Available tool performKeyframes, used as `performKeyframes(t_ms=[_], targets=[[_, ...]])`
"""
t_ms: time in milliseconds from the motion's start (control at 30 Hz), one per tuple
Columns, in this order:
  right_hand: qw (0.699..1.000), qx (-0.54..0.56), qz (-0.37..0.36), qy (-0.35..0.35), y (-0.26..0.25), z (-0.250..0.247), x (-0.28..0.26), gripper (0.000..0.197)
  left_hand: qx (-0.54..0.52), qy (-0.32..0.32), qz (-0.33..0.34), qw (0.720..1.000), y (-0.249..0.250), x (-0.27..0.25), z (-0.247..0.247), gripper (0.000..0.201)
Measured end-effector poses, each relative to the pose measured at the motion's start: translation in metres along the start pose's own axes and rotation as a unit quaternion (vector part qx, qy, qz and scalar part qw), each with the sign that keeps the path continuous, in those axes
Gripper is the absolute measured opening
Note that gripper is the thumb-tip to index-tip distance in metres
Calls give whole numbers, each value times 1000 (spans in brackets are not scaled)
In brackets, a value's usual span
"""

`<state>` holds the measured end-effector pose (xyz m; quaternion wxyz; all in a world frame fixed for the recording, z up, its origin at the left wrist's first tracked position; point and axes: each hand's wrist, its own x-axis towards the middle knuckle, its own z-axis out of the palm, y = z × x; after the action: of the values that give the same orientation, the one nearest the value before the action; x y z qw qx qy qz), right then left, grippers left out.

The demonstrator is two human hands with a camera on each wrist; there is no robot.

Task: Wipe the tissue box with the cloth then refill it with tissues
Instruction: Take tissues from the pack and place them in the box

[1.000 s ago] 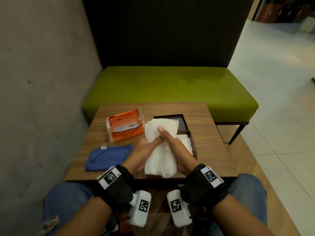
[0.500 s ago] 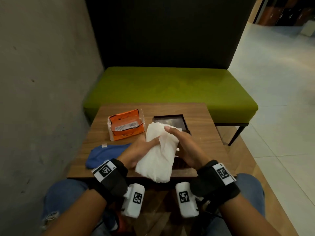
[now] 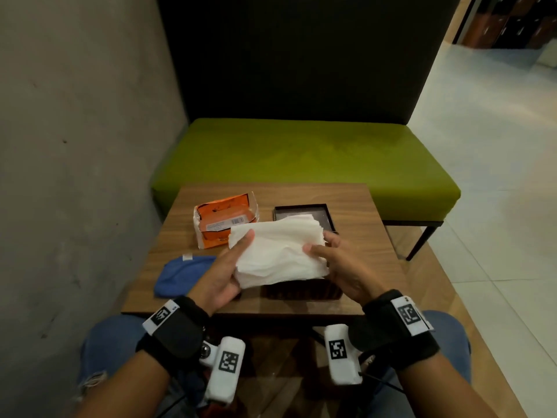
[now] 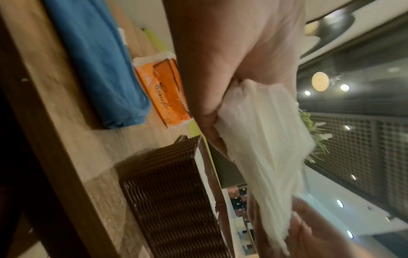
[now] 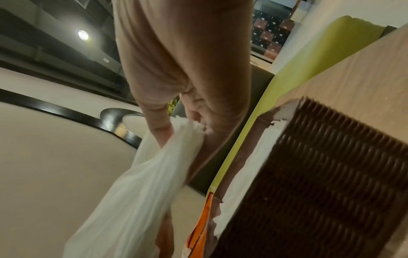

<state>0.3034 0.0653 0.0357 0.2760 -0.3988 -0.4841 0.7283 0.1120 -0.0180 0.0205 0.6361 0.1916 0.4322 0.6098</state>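
Both hands hold a thick stack of white tissues [image 3: 278, 253] flat above the dark brown woven tissue box [image 3: 303, 289], which stands near the table's front edge. My left hand [image 3: 229, 267] grips the stack's left end, thumb on top. My right hand [image 3: 333, 256] pinches its right end [image 5: 174, 137]. In the wrist views the stack [image 4: 260, 148] hangs clear of the box [image 4: 174, 197], and some white tissue lies inside the box [image 5: 249, 167]. The box's dark lid [image 3: 303, 212] lies open side up behind it. A blue cloth [image 3: 180, 276] lies folded at the table's left front.
An opened orange tissue packet [image 3: 224, 223] lies at the back left of the wooden table [image 3: 361, 236]. A green bench [image 3: 301, 158] stands beyond the table, a concrete wall [image 3: 75, 146] is on the left, and tiled floor [image 3: 497, 206] is on the right.
The tissue stack has been turned from hanging lengthwise to lying crosswise and spread flat. My hands have moved apart to its two ends, above the box.
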Motion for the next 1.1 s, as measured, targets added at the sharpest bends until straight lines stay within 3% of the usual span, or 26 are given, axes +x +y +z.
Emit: performKeyframes(t_ms=[100,200,367,467,567,667,833,967,1033,1100], targets=[[1000,-1,14,2,-2,7,-4,22,81,75,51,993,-1,-1,13,31],[1000,21,4,-5,-3,12,-8,29,111,91,71,987,-3,1,20,31],[998,-55,-13,20,-1,7,-4,31,146,98,77,982,-4,2,27,16],[997,-70,-15,38,-7,-7,-2,36,167,86,59,980,-1,10,24,26],[983,-141,-44,106,-12,-15,7,34,249,74,68,963,1,28,26,36],[937,-298,-66,169,-8,-22,20,37,422,111,119,892,0,52,29,42],[868,-462,-48,177,5,-24,25,48,607,126,146,771,-9,64,31,43],[760,-629,-2,166,7,-20,21,52,718,103,105,680,-7,63,36,47],[707,-683,2,180,5,-13,16,66,768,108,113,622,-8,60,38,47],[696,-690,-35,196,3,-8,15,69,788,120,168,580,-9,56,39,42]])
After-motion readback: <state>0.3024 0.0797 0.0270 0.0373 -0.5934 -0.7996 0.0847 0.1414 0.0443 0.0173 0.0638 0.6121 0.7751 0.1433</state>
